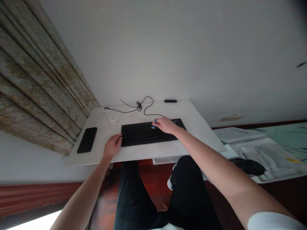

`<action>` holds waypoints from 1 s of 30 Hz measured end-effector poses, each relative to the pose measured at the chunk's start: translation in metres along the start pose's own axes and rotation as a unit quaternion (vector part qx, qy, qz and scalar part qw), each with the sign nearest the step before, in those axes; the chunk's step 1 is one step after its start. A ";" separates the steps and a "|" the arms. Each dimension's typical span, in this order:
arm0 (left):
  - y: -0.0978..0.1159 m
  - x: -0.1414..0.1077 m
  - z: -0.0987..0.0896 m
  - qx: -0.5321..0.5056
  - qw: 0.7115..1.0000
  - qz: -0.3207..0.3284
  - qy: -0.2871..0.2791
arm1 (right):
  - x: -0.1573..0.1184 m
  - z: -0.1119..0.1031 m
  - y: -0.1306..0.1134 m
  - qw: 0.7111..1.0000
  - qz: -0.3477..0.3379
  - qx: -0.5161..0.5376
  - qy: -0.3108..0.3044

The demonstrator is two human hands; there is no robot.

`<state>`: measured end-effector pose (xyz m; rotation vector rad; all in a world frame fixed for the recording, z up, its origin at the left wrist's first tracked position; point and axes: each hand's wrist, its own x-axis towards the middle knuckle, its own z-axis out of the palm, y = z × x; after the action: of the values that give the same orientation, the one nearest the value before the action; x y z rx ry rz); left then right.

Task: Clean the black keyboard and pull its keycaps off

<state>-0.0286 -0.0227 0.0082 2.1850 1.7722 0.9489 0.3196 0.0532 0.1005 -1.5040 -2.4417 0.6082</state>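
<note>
A black keyboard [141,134] lies on the white desk [136,154]. My left hand [112,145] rests at the keyboard's left edge, its fingers together and touching the corner. Over the upper middle of the keys, my right hand [162,124] pinches a small blue and white item [153,127], too small to name. Part of the keyboard's right side is hidden under my right hand and wrist. A thin black cable [139,106] with a knotted bundle lies behind the keyboard and runs toward its back edge.
A black phone [87,140] lies at the desk's left. Crumpled white tissue [113,119] is behind the keyboard, and a small black bar [170,101] lies near the wall. Curtains [40,73] hang at the left. A dark object [249,166] sits on a lower surface at the right.
</note>
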 end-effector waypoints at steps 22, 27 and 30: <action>0.002 -0.001 0.001 0.016 1.000 -0.016 -0.010 | -0.028 -0.030 0.059 0.993 0.055 -0.101 -0.015; 0.003 -0.001 0.002 0.023 1.000 -0.011 -0.010 | -0.031 -0.035 0.065 0.997 0.039 -0.059 0.008; 0.002 -0.001 0.001 0.021 1.000 -0.008 -0.010 | -0.028 -0.030 0.056 1.000 0.008 -0.011 0.010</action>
<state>-0.0264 -0.0239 0.0082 2.1942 1.8137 0.8921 0.3885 0.0576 0.1028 -1.5324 -2.4315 0.5679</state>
